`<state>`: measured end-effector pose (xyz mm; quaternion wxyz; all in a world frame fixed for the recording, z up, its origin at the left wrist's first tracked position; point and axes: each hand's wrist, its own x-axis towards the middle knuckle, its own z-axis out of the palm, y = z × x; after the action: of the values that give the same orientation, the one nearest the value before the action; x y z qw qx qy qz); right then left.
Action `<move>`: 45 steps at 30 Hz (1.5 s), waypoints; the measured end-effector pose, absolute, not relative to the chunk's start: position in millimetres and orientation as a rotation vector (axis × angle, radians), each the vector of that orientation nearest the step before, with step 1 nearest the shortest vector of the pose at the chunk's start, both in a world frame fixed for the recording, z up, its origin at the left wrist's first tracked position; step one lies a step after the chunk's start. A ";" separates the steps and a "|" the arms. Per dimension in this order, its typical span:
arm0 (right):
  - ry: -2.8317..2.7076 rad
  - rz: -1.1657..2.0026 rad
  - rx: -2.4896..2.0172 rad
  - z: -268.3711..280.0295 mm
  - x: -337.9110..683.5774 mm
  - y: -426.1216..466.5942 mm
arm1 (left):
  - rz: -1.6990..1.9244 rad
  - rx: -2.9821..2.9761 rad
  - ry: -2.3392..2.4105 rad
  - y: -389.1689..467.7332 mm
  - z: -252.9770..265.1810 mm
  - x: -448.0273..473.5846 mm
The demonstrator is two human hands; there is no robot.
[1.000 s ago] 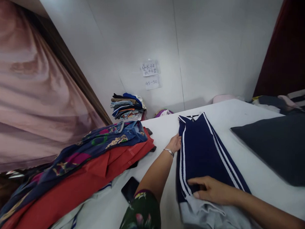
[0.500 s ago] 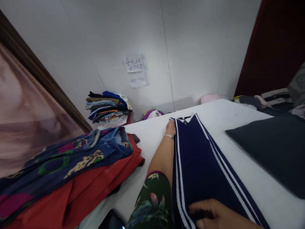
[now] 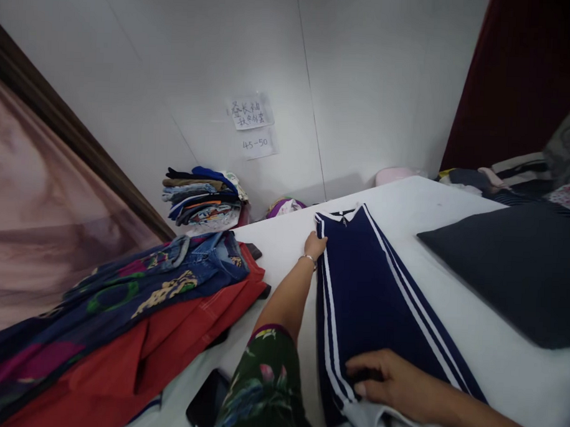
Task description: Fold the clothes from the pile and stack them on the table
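White panelling makes up the wall (image 3: 387,86) behind, with two handwritten notes (image 3: 253,125) on it, and a white table (image 3: 281,263) runs toward it. On the table, right of the middle, lies a navy top (image 3: 376,291) in a long, narrow shape. Its long axis runs from the collar (image 3: 356,213) at the far end back toward the person, spreading rightward as it comes nearer.

Both hands are at its left edge, but at different ends. The left hand (image 3: 314,244) reaches far out, just short of the collar, so nearly all the top lies to its right and nearer the body; its fingers are largely turned from view, so I can't tell whether they grip the cloth. The right hand (image 3: 391,382) is the one by the near end, loosely curled over the white stripes, thumb and forefinger apart, with bunched pale cloth (image 3: 385,422) beneath it. From there the top stretches away toward the wall.

Left of the left arm lie a phone (image 3: 208,401), red clothing (image 3: 178,340) and patterned jeans (image 3: 170,278).
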<state>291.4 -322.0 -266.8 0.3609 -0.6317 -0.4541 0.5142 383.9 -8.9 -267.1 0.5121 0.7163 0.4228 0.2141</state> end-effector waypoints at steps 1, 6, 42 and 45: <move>-1.141 1.321 -1.623 -264.4 292.0 -323.7 | 0.480 1.722 1.025 -15.8 -267.6 372.7; -0.919 0.873 -1.712 -252.3 344.4 -345.7 | 0.279 1.639 1.006 -58.6 -271.5 299.7; -0.595 1.080 -1.746 -273.7 377.6 -339.1 | -0.097 1.776 0.891 -91.8 -202.4 57.7; -0.254 0.813 -1.685 -262.5 457.8 -313.1 | -0.101 1.899 0.914 -96.2 -198.7 59.8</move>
<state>457.8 -313.1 -262.5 0.5865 -0.7229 -0.1090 0.3487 59.8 -96.2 -198.7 0.4933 0.7830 0.3767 -0.0414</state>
